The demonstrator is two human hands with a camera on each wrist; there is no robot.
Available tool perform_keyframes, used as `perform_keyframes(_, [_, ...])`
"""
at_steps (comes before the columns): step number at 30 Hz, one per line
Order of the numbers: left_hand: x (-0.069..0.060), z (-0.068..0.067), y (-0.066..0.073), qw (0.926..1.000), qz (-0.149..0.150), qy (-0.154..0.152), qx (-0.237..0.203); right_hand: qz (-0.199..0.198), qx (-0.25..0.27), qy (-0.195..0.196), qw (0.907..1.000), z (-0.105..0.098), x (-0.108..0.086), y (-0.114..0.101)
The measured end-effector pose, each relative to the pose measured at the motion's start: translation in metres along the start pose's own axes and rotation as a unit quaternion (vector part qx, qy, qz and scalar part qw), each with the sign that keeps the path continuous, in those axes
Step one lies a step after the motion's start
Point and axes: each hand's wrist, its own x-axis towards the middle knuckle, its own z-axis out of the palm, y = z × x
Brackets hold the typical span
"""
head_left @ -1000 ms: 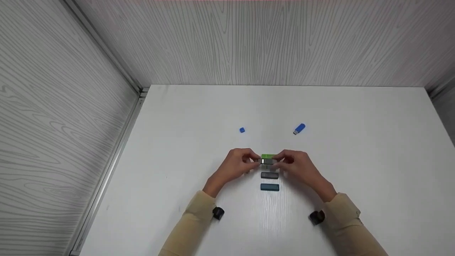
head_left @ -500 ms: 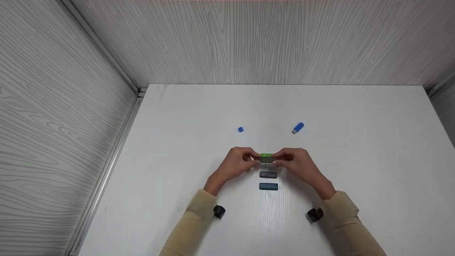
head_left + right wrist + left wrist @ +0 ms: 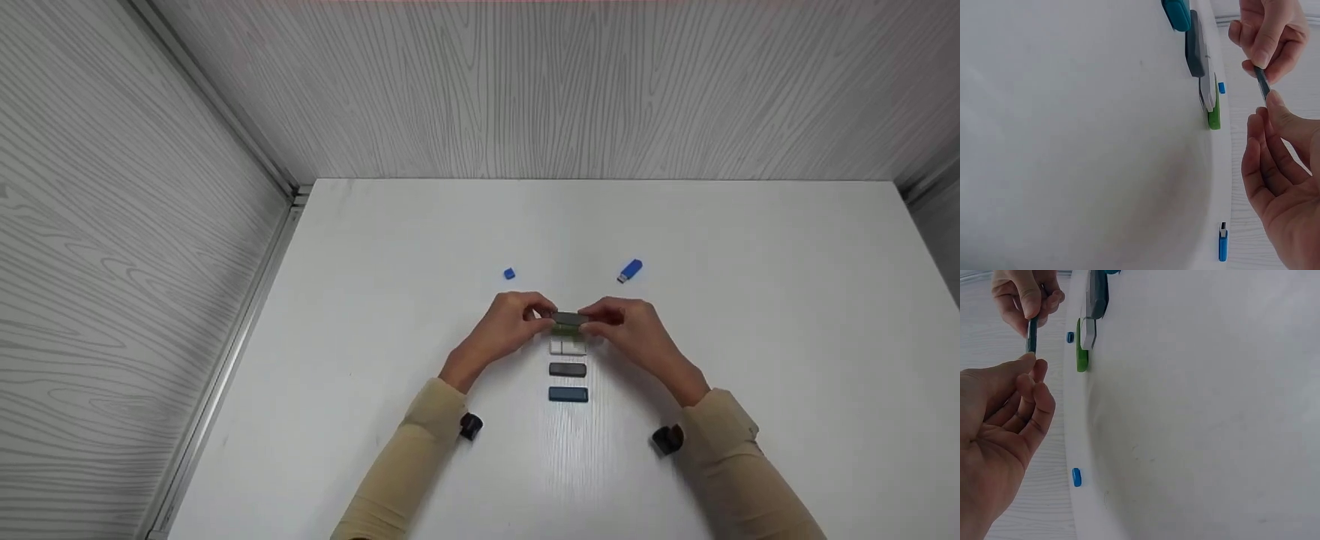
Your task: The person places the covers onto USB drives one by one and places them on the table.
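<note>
A dark grey USB flash drive (image 3: 570,319) is held lengthwise in the air between both hands. My left hand (image 3: 510,326) pinches its left end with thumb and finger, and my right hand (image 3: 634,330) pinches the right end. No metal plug shows on it now. In the right wrist view it hangs above the table level, apart from the green flash drive (image 3: 1215,115). Below it lies a row of drives: the green one, mostly covered in the head view, then a white one (image 3: 568,347), a grey one (image 3: 568,370) and a teal one (image 3: 568,394).
Farther back on the white table (image 3: 375,300) lie a small blue cap (image 3: 509,274), left, and a blue USB flash drive (image 3: 630,271) with its metal plug bare, right. Wood-grain panels (image 3: 480,97) stand behind and at the sides.
The metal plug seen between the hands a second ago is covered, the drive's two parts joined. Both hands then moved away from me with the drive, uncovering the white drive.
</note>
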Motion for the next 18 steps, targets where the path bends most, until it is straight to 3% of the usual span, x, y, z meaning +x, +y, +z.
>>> perform_keyframes(10, [0.017,0.002,-0.003,0.9989,0.000,-0.010,0.046,0.014,-0.064,-0.008,0.9978,-0.003,0.017,0.005])
perform_keyframes(18, [0.022,0.005,-0.008,0.9966,-0.008,-0.009,0.082,0.027,-0.071,-0.006,0.9971,0.002,0.022,0.011])
